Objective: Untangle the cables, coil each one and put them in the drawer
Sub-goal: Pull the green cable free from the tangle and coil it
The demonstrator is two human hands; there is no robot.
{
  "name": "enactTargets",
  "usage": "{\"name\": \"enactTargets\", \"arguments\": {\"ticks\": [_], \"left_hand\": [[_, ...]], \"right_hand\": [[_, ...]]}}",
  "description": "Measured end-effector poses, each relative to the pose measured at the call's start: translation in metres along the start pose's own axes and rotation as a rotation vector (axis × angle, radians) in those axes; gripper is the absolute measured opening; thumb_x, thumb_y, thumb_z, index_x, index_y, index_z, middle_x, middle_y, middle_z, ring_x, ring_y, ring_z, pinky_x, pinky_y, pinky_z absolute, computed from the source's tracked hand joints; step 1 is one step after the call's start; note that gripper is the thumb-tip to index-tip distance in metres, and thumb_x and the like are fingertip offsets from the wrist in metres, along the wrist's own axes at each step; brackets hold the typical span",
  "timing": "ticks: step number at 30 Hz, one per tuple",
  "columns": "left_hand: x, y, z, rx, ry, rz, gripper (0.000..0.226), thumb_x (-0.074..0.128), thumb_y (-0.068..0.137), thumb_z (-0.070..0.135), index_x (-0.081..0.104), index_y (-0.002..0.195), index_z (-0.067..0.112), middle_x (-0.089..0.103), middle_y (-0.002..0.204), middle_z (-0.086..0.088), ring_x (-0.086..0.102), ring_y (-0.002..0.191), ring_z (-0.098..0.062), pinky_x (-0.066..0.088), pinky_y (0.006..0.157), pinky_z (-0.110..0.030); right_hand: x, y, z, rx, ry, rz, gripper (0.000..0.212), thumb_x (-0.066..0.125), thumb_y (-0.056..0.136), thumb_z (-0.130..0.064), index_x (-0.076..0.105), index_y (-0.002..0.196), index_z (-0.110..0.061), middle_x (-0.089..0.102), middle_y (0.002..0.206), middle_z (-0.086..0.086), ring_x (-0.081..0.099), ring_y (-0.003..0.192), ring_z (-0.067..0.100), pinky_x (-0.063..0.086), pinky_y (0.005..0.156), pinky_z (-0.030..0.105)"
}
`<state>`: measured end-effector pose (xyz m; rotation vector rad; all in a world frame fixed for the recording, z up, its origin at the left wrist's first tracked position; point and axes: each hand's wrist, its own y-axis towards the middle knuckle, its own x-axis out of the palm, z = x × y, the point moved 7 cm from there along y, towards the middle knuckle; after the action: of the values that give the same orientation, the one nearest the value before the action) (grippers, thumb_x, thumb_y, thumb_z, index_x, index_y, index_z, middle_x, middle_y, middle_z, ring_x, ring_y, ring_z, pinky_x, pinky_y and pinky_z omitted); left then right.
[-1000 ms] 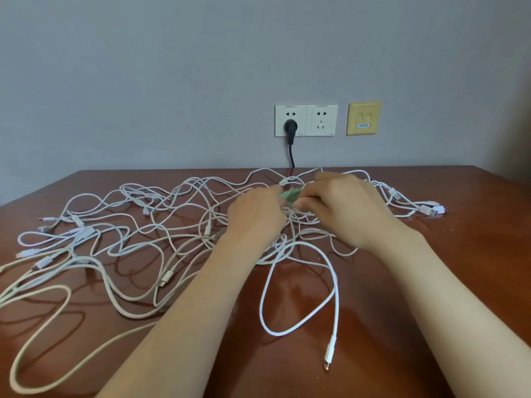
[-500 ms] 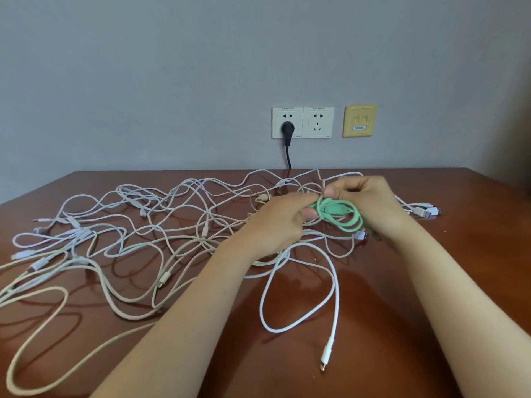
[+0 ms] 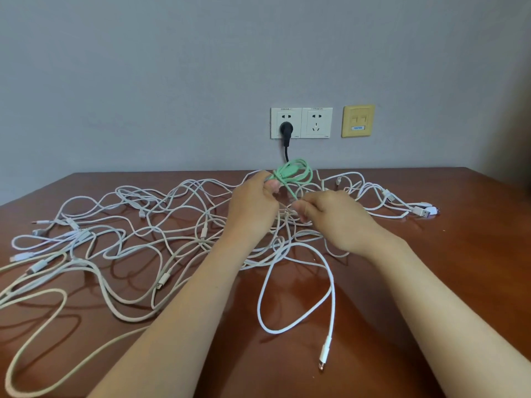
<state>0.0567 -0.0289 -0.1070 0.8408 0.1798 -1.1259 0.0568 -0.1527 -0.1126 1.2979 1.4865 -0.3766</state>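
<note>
Green cable (image 3: 288, 168): smooth, mint-coloured, wound into a small oval coil and held above the table. Left hand (image 3: 253, 205) pinches the coil at its near edge. Right hand (image 3: 336, 222) pinches the straight tail lower down.
White and beige cables (image 3: 161, 225): thin, some braided, tangled in loose loops across the glossy red-brown wooden table (image 3: 459, 254).
Black round plug (image 3: 286, 129): seated in a white wall socket (image 3: 316, 122).
</note>
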Motion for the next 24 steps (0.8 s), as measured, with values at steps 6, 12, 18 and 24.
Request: {"name": "enactTargets", "arguments": {"ticks": [6,12,18,24], "left_hand": [[0.0,-0.001,0.003,0.103,0.41,-0.047,0.018,0.043,0.095,0.014,0.056,0.107,0.009,0.058,0.106,-0.015,0.052,0.104,-0.035,0.029,0.069,-0.031],[0.02,-0.008,0.005,0.191,0.545,-0.225,0.027,0.045,0.089,0.007,0.054,0.114,0.012,0.055,0.11,-0.014,0.051,0.108,-0.035,0.038,0.077,-0.038],[0.04,-0.017,0.016,0.382,0.479,-0.416,0.031,0.046,0.094,0.008,0.054,0.123,0.015,0.053,0.111,-0.005,0.05,0.111,-0.028,0.035,0.083,-0.032],[0.037,-0.022,0.03,0.472,0.204,-0.438,0.033,0.048,0.09,-0.002,0.06,0.116,0.013,0.051,0.094,0.003,0.049,0.079,-0.006,0.036,0.075,-0.023]], "right_hand": [[-0.004,-0.013,-0.038,-0.221,-0.288,0.014,0.022,0.033,0.098,-0.031,0.04,0.083,-0.018,0.062,0.102,0.012,0.053,0.095,0.033,0.024,0.066,0.031],[-0.016,-0.008,-0.031,-0.248,-0.215,0.083,0.023,0.04,0.098,-0.028,0.058,0.102,-0.015,0.05,0.093,-0.002,0.05,0.102,0.025,0.033,0.072,0.032],[-0.026,0.0,0.007,-0.087,0.104,0.149,0.014,0.054,0.092,-0.024,0.065,0.082,-0.023,0.052,0.084,-0.007,0.051,0.088,0.016,0.037,0.075,0.031],[-0.023,-0.004,0.031,0.123,0.622,0.037,0.021,0.058,0.089,-0.014,0.061,0.068,-0.018,0.059,0.047,-0.014,0.052,0.044,-0.004,0.038,0.045,0.008]]}}
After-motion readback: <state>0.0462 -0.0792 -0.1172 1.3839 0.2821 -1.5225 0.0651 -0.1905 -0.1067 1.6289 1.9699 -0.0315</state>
